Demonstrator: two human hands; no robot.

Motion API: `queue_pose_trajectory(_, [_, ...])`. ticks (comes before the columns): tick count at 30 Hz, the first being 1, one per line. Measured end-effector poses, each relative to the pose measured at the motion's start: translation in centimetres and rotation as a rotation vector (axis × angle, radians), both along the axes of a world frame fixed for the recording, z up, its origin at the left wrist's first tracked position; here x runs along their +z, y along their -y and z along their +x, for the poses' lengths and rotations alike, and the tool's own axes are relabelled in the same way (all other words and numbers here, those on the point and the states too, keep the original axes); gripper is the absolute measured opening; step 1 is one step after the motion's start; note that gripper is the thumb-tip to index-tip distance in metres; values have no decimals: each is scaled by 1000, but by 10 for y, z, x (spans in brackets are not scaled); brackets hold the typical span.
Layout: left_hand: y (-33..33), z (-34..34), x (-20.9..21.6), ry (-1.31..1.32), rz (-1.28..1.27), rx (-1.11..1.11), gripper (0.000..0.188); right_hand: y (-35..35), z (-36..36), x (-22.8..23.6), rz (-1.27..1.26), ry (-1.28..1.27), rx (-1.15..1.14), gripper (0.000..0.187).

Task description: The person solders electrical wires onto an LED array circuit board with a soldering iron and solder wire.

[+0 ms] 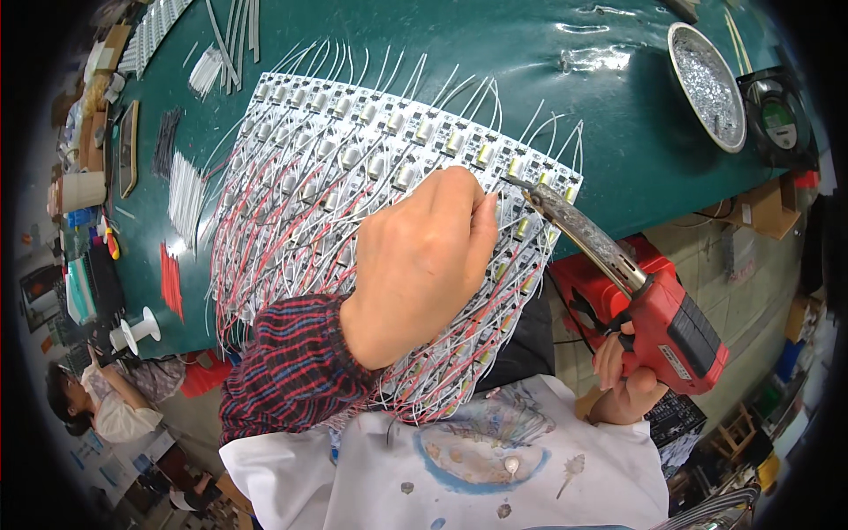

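Observation:
A large panel of white circuit boards [415,132] lies on the table in front of me, set with rows of silver cylinder parts. White, red and black wires [274,221] rise from it and sprawl over its left and near parts. My left hand [424,247] is closed above the panel's right half, fingers bent down to the board; what they pinch is hidden beneath. In my right hand [623,380] is a red soldering gun [680,331], gripped by its handle. Its metal barrel slants up to the left, and the thin tip is close to my left fingertips, at the board.
On the green table [353,26], a round dish [707,88] of silvery bits stands at the far right by a black round device [779,119]. At left lie white wires [185,203], black wires [165,141], red wires [170,281] and a white spool [137,331]. Another person [115,397] sits at lower left.

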State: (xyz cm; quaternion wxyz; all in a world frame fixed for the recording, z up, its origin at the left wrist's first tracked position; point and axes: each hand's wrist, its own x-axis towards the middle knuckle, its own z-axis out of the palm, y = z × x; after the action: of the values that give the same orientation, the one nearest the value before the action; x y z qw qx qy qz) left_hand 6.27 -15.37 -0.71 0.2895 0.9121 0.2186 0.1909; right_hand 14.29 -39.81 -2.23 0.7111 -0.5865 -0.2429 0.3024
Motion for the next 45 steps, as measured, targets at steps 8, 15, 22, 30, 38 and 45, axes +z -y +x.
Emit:
queue_pose_trajectory(8, [-1,0,-2,14,35,-15,15,3,2,0,-43,36,28,77])
queue_pose_trajectory(15, [0,0,3,-14,21,9,12,9,9,-5,-56,58,77,77])
queue_pose_trajectory(22, [1,-1,3,-27,23,18,12,-7,-5,10,-137,14,-59,78])
queue_pose_trajectory(30, [0,1,0,68,129,-12,14,-14,-4,9,26,50,-120,76])
queue_pose_trajectory(38, [8,-5,9,105,222,-94,11,-5,-2,8,24,33,-134,75])
queue_pose_trajectory(45, [11,-7,7,-9,268,-141,10,-11,-7,12,26,12,-200,74])
